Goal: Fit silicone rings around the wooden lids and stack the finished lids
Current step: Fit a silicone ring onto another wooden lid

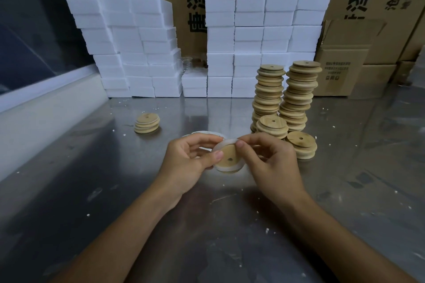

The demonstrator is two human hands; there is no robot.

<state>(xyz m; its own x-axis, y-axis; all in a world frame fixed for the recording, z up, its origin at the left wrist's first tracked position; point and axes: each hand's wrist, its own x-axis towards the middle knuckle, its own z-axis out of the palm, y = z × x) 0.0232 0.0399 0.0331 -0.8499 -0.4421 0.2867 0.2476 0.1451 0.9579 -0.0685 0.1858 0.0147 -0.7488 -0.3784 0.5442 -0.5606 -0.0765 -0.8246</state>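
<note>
I hold a round wooden lid [227,156] with a small centre hole above the metal table. My left hand [188,163] grips its left edge with thumb and fingers. My right hand [271,163] pinches the translucent silicone ring [226,143] along the lid's top right rim. A short pile of lids with white rings [147,123] lies to the left. Two tall stacks of bare lids [269,94] [299,94] stand to the right, with two low piles [272,126] [301,147] in front of them. Loose silicone rings [202,133] lie just behind my hands.
The steel table [115,190] is dotted with white foam crumbs. Walls of white foam blocks [138,53] [259,30] line the back. Cardboard boxes [345,60] stand at the back right. A window ledge [46,108] runs along the left.
</note>
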